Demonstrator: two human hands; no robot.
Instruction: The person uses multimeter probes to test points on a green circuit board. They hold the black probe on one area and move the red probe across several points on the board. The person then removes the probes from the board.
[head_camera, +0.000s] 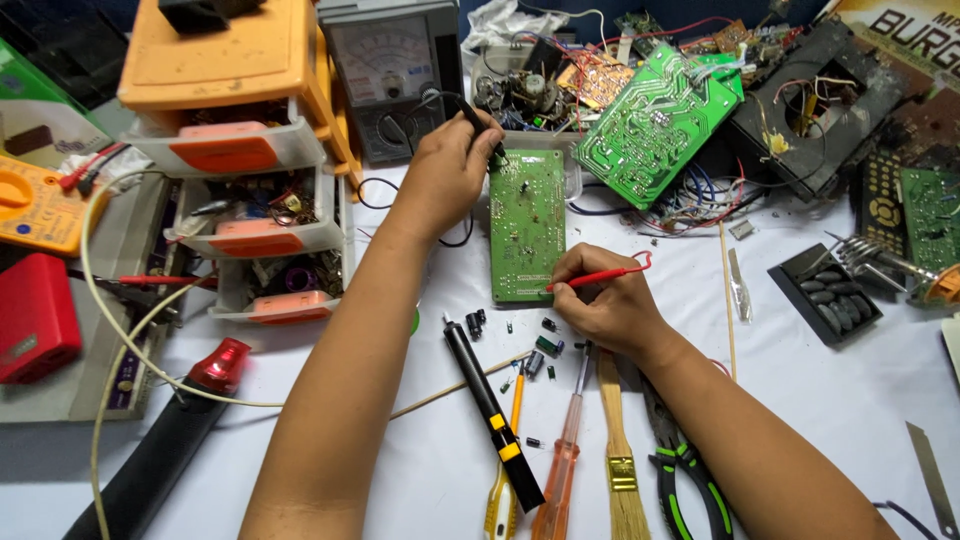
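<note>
Orange drawers (262, 225) perhaps holding parts, hands probing board (527, 225)

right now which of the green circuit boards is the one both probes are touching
The upright rectangular green board at the centre. The left hand holds a black probe at its top edge, the right hand a red probe at its lower right.
</note>
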